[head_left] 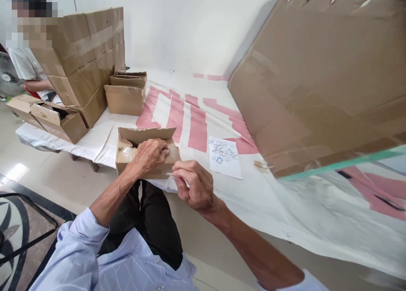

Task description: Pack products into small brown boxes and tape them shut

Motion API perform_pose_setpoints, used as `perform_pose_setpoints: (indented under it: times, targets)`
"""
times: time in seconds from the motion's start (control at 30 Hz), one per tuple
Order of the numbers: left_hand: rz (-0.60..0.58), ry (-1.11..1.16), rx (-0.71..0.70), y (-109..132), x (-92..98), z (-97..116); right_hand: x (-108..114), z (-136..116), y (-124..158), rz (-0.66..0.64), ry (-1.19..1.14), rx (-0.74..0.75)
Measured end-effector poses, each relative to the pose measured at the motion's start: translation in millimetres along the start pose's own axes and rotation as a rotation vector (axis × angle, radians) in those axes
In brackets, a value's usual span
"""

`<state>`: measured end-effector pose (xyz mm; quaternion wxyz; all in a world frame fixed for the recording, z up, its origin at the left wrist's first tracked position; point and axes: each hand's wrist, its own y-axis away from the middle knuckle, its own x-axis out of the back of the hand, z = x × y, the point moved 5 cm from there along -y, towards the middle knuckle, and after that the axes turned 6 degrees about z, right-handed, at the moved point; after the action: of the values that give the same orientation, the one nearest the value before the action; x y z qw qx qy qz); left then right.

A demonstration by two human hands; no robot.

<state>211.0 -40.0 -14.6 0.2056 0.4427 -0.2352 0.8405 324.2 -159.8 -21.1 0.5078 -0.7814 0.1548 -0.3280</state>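
A small cardboard box (160, 172) stands at the near edge of the cloth-covered table, its back flap raised. My left hand (150, 155) lies over its top with the fingers curled on the front flap, gripping it. Shiny clear tape (127, 152) shows on the left of that flap. Close by the box's right end, my right hand (194, 184) is closed in a pinch. A thin pale sliver shows at its fingertips, too small to name. Right of the box lies a white paper sheet (224, 155) with small drawn outlines.
Stacked taped cartons (85, 58) rise at the left, with open boxes (125, 98) beside them and smaller boxes (60, 119) at the table's left end. A large cardboard sheet or carton (326, 79) leans over the right side. Another person (27, 62) sits behind the stack.
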Motion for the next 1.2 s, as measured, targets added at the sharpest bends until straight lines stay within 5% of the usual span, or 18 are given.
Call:
perform_pose_setpoints:
  times: [0.1, 0.17, 0.27, 0.33, 0.47, 0.73, 1.2]
  targets:
    - [0.094, 0.032, -0.1, 11, 16.2, 7, 5, -5, -19, -0.002, -0.048, -0.13]
    - [0.281, 0.063, -0.147, 26, 41.9, 0, 3, 4, -31, -0.03, -0.073, -0.256]
    - [0.57, 0.053, -0.049, 55, 81.4, -37, -8, 22, -42, -0.105, -0.153, -0.393]
    - [0.551, 0.103, 0.047, 70, 90.7, -66, -21, 28, -46, -0.175, -0.21, -0.434]
    - [0.332, 0.323, 0.183, 81, 77.1, -103, -56, 26, -58, -0.319, -0.28, -0.483]
    - [0.428, 0.47, 0.169, 83, 61.8, -111, -111, 22, -74, -0.551, -0.36, -0.541]
    - [0.51, 0.731, 0.103, 86, 54.7, -114, -127, 28, -80, -0.72, -0.215, -0.61]
